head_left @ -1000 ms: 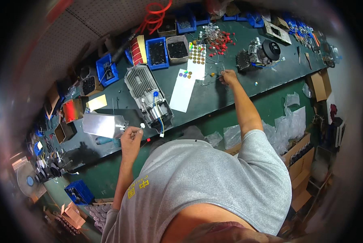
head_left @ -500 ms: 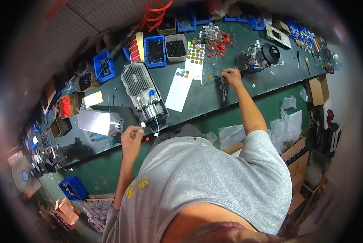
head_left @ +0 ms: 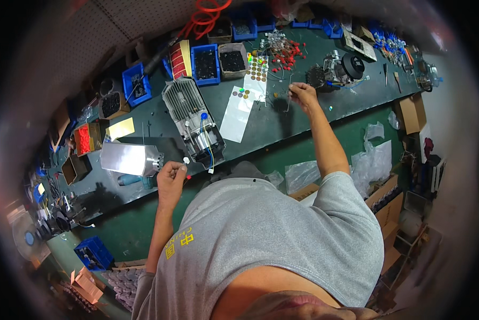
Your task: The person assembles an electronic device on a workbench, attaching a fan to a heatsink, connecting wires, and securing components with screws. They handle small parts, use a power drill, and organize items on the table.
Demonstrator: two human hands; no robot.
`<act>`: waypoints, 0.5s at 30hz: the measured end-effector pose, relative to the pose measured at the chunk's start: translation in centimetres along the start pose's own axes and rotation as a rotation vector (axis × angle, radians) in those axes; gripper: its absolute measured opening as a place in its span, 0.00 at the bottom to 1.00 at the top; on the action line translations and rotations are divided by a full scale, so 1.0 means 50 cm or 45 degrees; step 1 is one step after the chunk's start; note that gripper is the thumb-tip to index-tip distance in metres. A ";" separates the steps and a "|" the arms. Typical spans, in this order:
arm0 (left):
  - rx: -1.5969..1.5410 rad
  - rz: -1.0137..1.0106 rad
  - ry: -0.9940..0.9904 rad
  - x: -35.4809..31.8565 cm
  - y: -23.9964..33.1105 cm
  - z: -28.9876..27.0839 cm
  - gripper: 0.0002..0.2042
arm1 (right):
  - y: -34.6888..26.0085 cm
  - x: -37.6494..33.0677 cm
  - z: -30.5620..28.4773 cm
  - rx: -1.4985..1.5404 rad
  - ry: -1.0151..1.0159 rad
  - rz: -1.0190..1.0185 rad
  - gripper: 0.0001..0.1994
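My left hand (head_left: 171, 178) is closed in a pinch at the near edge of the bench, on what looks like a short wire lead with a white plug (head_left: 186, 160) and a red plug (head_left: 188, 177). Beside it, a finned grey metal housing (head_left: 183, 101) lies with its open end toward me. Blue and yellow wires (head_left: 209, 144) run over that end to a white connector. Farther right, my right hand (head_left: 303, 96) pinches a thin bent metal rod (head_left: 288, 102) above the bench. A motor unit with a round black fan (head_left: 352, 65) stands just beyond that hand.
A shiny metal cover (head_left: 127, 158) lies left of the housing, by a teal-handled tool (head_left: 128, 180). White sheets with round stickers (head_left: 235, 120) lie mid-bench. Blue bins (head_left: 204, 65), a pile of red-tipped leads (head_left: 287, 53) and a coiled red hose (head_left: 204, 18) line the back.
My right hand has shifted slightly up and left, and the thin rod now stands more upright in its fingers. My left hand keeps its pinch, nearly in place. The whole view has shifted a little.
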State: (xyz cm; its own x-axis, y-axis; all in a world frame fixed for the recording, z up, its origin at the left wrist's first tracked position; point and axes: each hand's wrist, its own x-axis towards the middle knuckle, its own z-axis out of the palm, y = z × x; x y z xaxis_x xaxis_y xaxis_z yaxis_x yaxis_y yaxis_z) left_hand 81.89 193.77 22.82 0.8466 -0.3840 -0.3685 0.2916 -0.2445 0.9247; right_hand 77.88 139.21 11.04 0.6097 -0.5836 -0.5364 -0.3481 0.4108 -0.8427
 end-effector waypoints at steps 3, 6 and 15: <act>0.035 0.037 -0.011 0.003 -0.021 -0.015 0.03 | 0.001 -0.005 0.014 -0.047 0.008 -0.015 0.10; -0.001 0.002 -0.030 0.000 -0.023 -0.026 0.03 | 0.005 -0.009 0.027 -0.067 0.016 -0.005 0.08; 0.053 0.106 -0.007 0.017 0.012 -0.033 0.03 | 0.008 -0.058 0.054 -0.332 0.159 -0.523 0.13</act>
State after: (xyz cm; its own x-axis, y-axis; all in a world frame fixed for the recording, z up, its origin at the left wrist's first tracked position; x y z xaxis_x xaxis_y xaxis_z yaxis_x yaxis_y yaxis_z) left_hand 83.53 194.74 23.24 0.8647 -0.4095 -0.2909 0.2013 -0.2480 0.9476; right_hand 77.92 142.96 12.37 0.6495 -0.7463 -0.1457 -0.2734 -0.0503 -0.9606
